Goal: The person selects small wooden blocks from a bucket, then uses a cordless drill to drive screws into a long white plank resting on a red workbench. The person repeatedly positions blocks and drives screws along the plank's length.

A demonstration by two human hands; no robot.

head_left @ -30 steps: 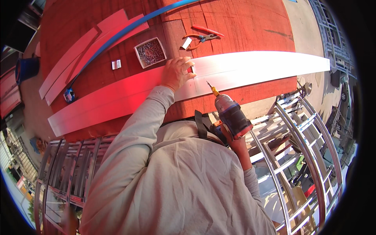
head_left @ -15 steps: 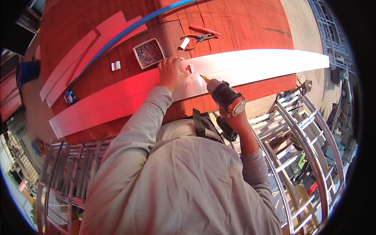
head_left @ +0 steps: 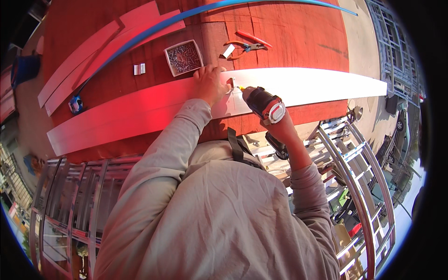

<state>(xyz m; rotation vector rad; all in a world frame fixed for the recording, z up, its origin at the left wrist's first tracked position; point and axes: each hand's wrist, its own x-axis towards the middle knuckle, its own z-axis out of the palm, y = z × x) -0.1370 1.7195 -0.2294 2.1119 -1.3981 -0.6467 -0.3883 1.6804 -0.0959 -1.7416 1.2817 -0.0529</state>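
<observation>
Across the red work surface lies a long, shiny metal strip (head_left: 140,109), glaring white toward its right end. My left hand (head_left: 209,85) presses on the strip, fingers over its far edge. Its thumb is against a small upright metal bracket (head_left: 230,84), holding it on the strip. My right hand (head_left: 285,129) is wrapped round the grip of a cordless drill (head_left: 262,101), whose yellowish tip points at the bracket's foot. Glare and the hand's closeness hide whether the tip touches it. Beyond the strip stands an open box of screws (head_left: 183,58).
Pliers (head_left: 249,47), a red pen-like stick (head_left: 254,38) and a small metal piece (head_left: 139,69) lie beyond the strip. Further metal strips (head_left: 100,51), a blue flexible strip (head_left: 154,29) and a tape measure (head_left: 75,104) are leftward. Metal frames (head_left: 359,163) stand near right.
The drill tip has moved up and left to the bracket's foot. My left thumb now lies against the bracket. The whole view has shifted slightly, showing more of the blue strip.
</observation>
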